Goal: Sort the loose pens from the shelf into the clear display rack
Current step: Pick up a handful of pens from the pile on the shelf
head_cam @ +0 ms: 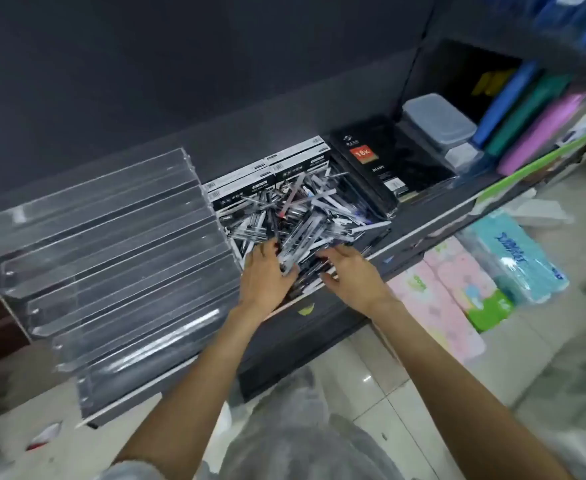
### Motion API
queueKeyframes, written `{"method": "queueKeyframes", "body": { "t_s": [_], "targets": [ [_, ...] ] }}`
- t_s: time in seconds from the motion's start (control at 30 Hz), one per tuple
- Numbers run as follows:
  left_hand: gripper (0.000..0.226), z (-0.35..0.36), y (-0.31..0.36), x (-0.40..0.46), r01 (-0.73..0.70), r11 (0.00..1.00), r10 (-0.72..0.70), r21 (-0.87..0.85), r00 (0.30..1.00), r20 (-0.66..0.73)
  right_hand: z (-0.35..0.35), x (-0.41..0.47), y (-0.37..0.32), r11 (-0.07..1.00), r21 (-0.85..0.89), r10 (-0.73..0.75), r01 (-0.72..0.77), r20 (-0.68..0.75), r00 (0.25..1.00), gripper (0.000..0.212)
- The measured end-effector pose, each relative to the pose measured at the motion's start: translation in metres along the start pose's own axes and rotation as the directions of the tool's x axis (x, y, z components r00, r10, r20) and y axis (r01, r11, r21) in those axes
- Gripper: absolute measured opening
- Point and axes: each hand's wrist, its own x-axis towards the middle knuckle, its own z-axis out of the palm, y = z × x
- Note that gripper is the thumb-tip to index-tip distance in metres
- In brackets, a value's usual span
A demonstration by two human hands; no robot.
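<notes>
Pens [298, 216]: loose heap, right of rack [104, 258]. Left hand [267, 275] curled around several; right hand [348, 270] spread flat on heap, gripping nothing.

Stationery shop; stocked shelf [423, 220]; notebooks [381, 161]

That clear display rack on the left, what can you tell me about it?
The clear display rack looks like transparent acrylic, built as stepped long troughs with low front lips and rounded corners. It stands on the dark shelf, leaning back against the dark wall, directly left of the pile of loose pens. Its tiers look empty. Neither hand touches it.
</notes>
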Motion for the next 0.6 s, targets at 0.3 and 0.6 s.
{"method": "queueKeyframes", "body": {
  "t_s": [0.3, 0.6],
  "targets": [
    [0.094, 0.025, -0.001, 0.040, 0.165, 0.974, -0.174, 0.155, 0.983, 0.052, 0.010, 0.044, 0.041, 0.991, -0.120, -0.061, 0.057, -0.030, 0.998, 0.056],
    [0.093, 0.026, 0.025, 0.083, 0.382, 0.910, -0.367, 0.162, 0.923, -0.116, -0.017, 0.103, 0.081, 0.945, -0.138, -0.299, 0.296, 0.000, 0.954, 0.061]
  ]
}}
